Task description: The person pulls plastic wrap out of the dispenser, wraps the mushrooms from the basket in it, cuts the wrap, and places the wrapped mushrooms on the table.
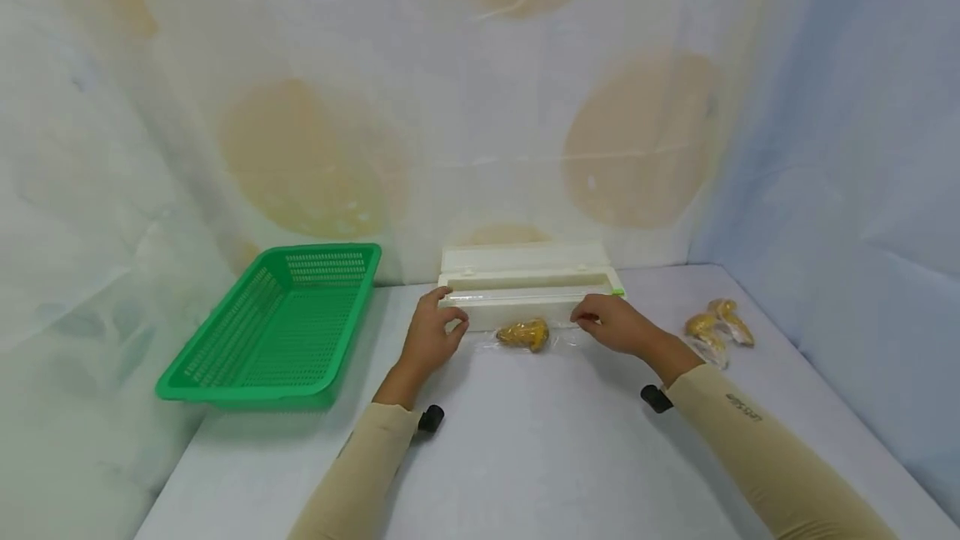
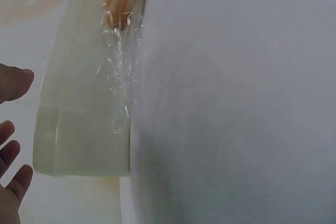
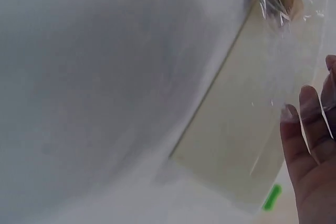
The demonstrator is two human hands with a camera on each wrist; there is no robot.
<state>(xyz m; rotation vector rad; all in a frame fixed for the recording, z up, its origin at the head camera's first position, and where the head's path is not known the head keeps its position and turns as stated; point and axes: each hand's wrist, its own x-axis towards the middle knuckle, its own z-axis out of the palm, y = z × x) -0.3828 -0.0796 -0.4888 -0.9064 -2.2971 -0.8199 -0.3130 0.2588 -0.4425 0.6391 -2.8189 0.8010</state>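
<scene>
In the head view a yellow-brown, lumpy piece of food [image 1: 523,334] under clear plastic film lies against the front of a long white film dispenser box [image 1: 517,311]. Cling film [image 3: 275,72] stretches along the box front beside the food. My left hand [image 1: 433,332] is at the box's left end, thumb and fingers spread apart with nothing between them. At the right end my right hand [image 1: 611,325] pinches the film between thumb and fingertips; the exact contact is partly hidden. Its other fingers [image 3: 296,142] lie loosely extended in the right wrist view.
A green perforated basket [image 1: 300,332] stands on the left of the white table [image 1: 540,457]. At the right lie film-wrapped yellow-brown pieces [image 1: 708,330]. The box's raised lid [image 1: 525,257] is close to the back curtain [image 1: 480,132]. A green tab [image 1: 618,292] marks the box's right end.
</scene>
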